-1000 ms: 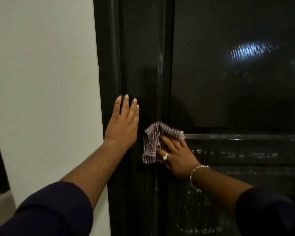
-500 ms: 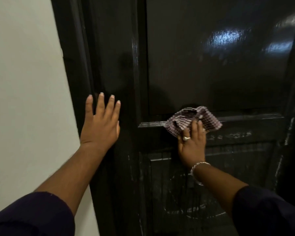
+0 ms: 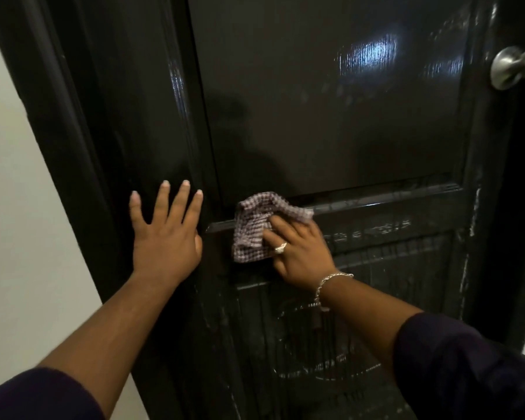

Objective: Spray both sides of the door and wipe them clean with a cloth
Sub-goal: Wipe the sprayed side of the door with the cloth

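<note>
1. Since half a second ago: cloth point(image 3: 259, 227) and right hand point(image 3: 297, 253) have slid back leftward along the door's middle rail, to just beside the left hand point(image 3: 165, 237); door knob point(image 3: 515, 66) has come into view at 2 o'clock.
2. Left hand: flat on the door point(image 3: 331, 116), fingers straight and spread, holding nothing, bracing at 9 o'clock of the cloth.
3. Right hand: fingers extended over the cloth, pressing it to the rail; ring and bracelet point(image 3: 331, 283) worn. Hands near, not touching.
4. Cloth: checked, crumpled, against the rail ledge, at the door's left-centre.
5. Door: dark, glossy; upper panel looks wiped, lower panel at 6 o'clock streaked with pale residue.
6. Handling, judged: cloth soft, light, apt to bunch, so best held under a flat palm. Door stiff but likely to swing, hence the brace; wet gloss may be slippery.
7. Wall point(image 3: 19, 237): pale, at 9 o'clock.
</note>
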